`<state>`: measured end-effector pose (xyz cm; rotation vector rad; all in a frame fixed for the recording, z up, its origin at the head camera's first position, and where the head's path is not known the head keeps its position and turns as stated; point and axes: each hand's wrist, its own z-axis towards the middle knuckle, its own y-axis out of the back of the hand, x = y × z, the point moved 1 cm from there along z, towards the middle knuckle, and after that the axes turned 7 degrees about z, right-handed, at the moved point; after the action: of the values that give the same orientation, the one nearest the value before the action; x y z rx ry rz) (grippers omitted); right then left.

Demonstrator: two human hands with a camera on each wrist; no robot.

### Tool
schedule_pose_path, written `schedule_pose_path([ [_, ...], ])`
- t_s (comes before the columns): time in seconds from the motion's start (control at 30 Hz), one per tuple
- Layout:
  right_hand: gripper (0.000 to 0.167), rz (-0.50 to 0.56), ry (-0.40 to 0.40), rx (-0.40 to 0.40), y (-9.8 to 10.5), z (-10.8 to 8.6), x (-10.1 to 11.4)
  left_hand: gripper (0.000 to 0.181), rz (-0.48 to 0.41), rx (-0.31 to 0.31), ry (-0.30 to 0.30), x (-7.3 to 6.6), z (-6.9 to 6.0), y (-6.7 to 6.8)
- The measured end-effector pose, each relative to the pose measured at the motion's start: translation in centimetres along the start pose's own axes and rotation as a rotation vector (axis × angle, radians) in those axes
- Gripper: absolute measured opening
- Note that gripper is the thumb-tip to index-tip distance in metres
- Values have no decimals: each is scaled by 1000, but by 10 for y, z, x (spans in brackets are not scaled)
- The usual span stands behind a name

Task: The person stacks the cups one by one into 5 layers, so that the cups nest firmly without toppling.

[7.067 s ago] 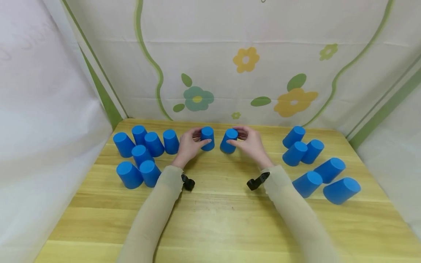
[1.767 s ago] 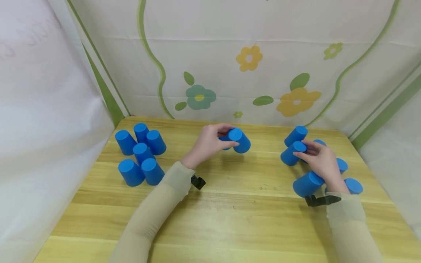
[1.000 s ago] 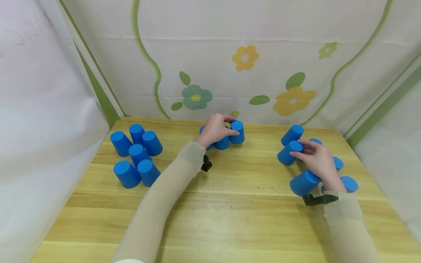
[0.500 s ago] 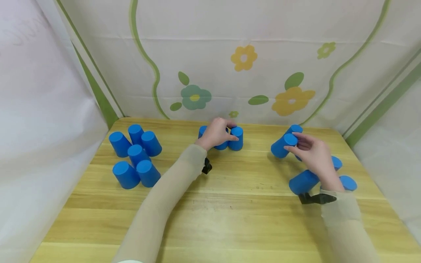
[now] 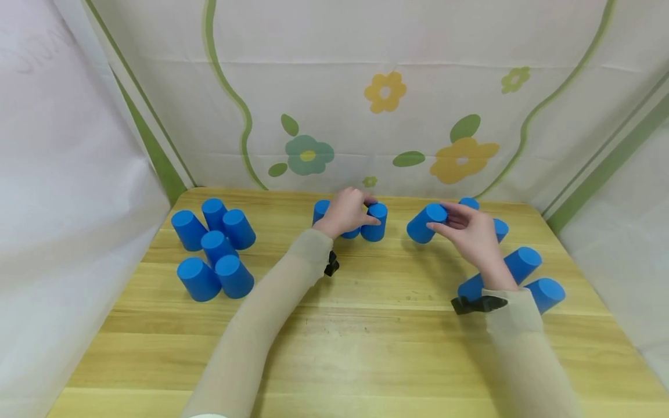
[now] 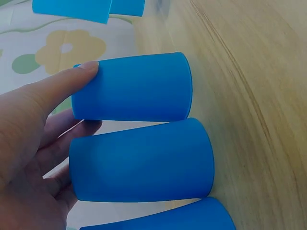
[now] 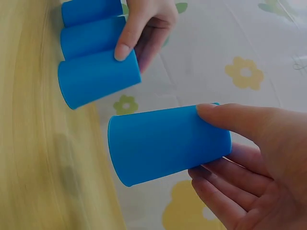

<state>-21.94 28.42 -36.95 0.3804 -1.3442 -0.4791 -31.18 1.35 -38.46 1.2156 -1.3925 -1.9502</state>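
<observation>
Several plain blue cups stand upside down on the wooden table. My left hand [image 5: 347,213] pinches the right-hand cup [image 5: 374,223] of a short row at the back middle, thumb in front and fingers behind. In the left wrist view, a second cup [image 6: 139,163] touches it, with a third cup [image 6: 192,218] beyond. My right hand [image 5: 473,238] grips another cup [image 5: 424,225] near its closed end. The right wrist view shows that lifted cup [image 7: 163,146] off the table, a gap away from the row. In the head view my left hand partly covers the row.
A cluster of several cups [image 5: 215,247] stands at the left. More cups [image 5: 522,264] are at the right, partly behind my right hand and sleeve. A flower-printed white curtain [image 5: 334,116] borders the table [image 5: 334,348] at the back and sides.
My left hand has brought its cup from in front of the row to the row's right end and lowered it. My right hand has lifted a cup from the right group and moved it left.
</observation>
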Motion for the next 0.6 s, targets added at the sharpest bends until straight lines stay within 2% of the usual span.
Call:
schedule_pose_path([
  [0.33,62,2,22,47,-32,18,-4,56,16,2,14,1,-2,1],
  [0.47,60,13,16,60,-41,22,-8,64,-47,-46,43,3,-7,3],
  [0.6,60,17,9,73,-46,28,-13,62,-147,-130,42,4,-19,13],
])
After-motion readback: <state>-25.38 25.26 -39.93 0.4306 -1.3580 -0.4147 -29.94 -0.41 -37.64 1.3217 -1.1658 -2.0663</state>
